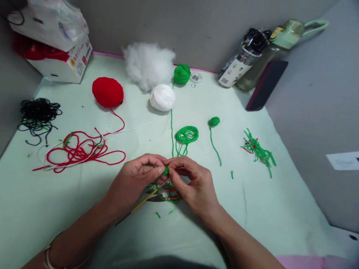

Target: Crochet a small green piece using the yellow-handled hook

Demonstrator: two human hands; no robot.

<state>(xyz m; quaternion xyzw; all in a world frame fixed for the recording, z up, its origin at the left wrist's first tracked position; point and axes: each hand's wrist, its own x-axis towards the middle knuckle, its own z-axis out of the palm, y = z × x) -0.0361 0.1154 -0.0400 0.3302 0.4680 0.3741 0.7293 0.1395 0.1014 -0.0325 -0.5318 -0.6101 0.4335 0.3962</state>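
My left hand (135,180) and my right hand (192,185) meet over the pale green table cover (255,198), both pinched on a small green yarn piece (165,170). A yellow crochet hook (145,200) slants down to the left from between the fingers; which hand grips it I cannot tell. Loose green yarn (165,193) lies under the hands. A green strand runs up to a green yarn ball (182,74) at the back.
A red yarn ball (107,92), a white yarn ball (162,97) and white stuffing (147,65) sit at the back. Tangled red yarn (78,151) and black yarn (38,114) lie left. Green scraps (259,151), two bottles (244,58) and a phone (266,85) are right.
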